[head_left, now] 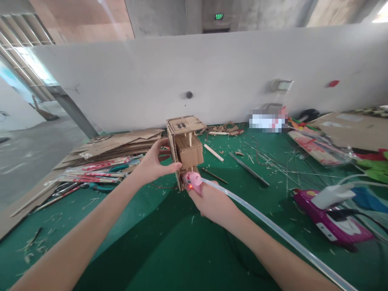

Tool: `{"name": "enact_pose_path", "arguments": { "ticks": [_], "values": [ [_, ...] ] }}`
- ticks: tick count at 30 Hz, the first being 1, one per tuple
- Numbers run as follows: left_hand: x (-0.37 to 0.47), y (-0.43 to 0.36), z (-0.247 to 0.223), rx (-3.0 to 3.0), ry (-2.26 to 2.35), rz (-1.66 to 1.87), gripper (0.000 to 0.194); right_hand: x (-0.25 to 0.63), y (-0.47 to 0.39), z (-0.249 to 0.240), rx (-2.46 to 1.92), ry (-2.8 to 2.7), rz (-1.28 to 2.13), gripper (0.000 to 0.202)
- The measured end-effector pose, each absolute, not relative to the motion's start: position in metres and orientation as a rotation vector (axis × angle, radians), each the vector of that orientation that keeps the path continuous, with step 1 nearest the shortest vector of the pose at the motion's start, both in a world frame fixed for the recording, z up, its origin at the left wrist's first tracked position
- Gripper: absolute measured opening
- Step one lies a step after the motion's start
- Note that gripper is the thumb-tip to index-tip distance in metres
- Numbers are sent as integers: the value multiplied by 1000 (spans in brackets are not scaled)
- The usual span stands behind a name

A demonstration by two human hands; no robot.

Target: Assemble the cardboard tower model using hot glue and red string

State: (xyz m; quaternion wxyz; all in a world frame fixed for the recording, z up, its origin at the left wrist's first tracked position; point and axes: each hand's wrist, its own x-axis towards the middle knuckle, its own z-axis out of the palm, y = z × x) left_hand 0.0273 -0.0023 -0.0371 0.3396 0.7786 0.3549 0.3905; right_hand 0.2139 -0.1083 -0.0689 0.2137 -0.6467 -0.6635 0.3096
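Note:
A small cardboard structure (190, 151) with a flat top panel, a box-like middle and thin wooden posts stands in front of me. My left hand (159, 162) grips its left side panel, thumb on the near edge and fingers behind. In my right hand (214, 202) is a pink hot glue gun (195, 181), held close to the lower part of the structure, with a small red light lit. A long clear glue stick (266, 222) runs out of its back toward the lower right. The gun's nozzle is hidden from me.
Cardboard sheets (127, 141) and packaged sticks (93, 171) lie left on the green table (145, 246). A craft stick (214, 152) and a grey pointed tool (250, 169) lie right of the structure. A purple power strip (330, 220) with plugs and cables sits at right.

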Motion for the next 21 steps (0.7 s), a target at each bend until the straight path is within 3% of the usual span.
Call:
{"name": "enact_pose_path", "arguments": {
  "ticks": [13,21],
  "values": [
    [19,3,-37,2010,879,922,79,233,-116,-46,-1557,-1918,874,18],
    [16,3,-29,2037,870,826,73,275,-110,-27,-1566,-1974,1026,32]
  ]
}}
